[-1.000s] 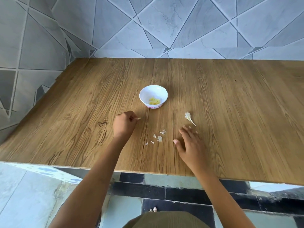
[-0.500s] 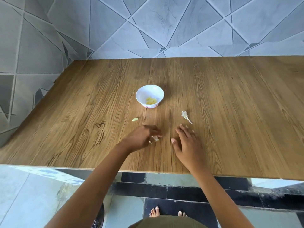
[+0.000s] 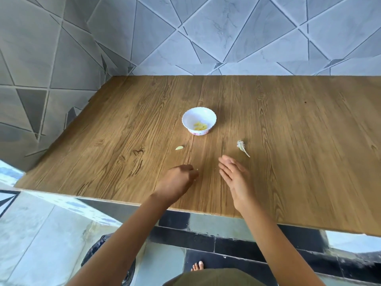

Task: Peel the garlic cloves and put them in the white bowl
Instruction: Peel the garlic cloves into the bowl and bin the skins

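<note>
Wooden table [image 3: 288, 131] set against a grey tiled wall [image 3: 206, 34]. White bowl [image 3: 208, 117] with a scalloped rim stands upright at mid-frame, a small heap of peeled garlic [image 3: 200, 127] lying yellowish in its bottom.

Below and left of the bowl, apart from it, a single pale garlic clove [image 3: 179, 148] lies on the bare wood. Below and right of the bowl lies a dry stem piece [image 3: 242, 148] with a frayed head and thin tail, also untouched.

Left hand [image 3: 178, 181] sits low at centre frame, knuckles up, fingers curled down toward the table. What lies under them is hidden, so I cannot tell whether it holds anything. A tiny white fleck [image 3: 197, 169] shows just beside its fingertips.

Right hand [image 3: 235, 178] is just to the right of the left one, standing on its edge with fingers straight and together, palm turned toward the left hand — holding nothing. Its fingertips point toward the stem piece but stop short of it.

Both forearms reach in from the lower edge of the frame. Bare toes [image 3: 198, 266] show on the tiled floor at bottom centre.
</note>
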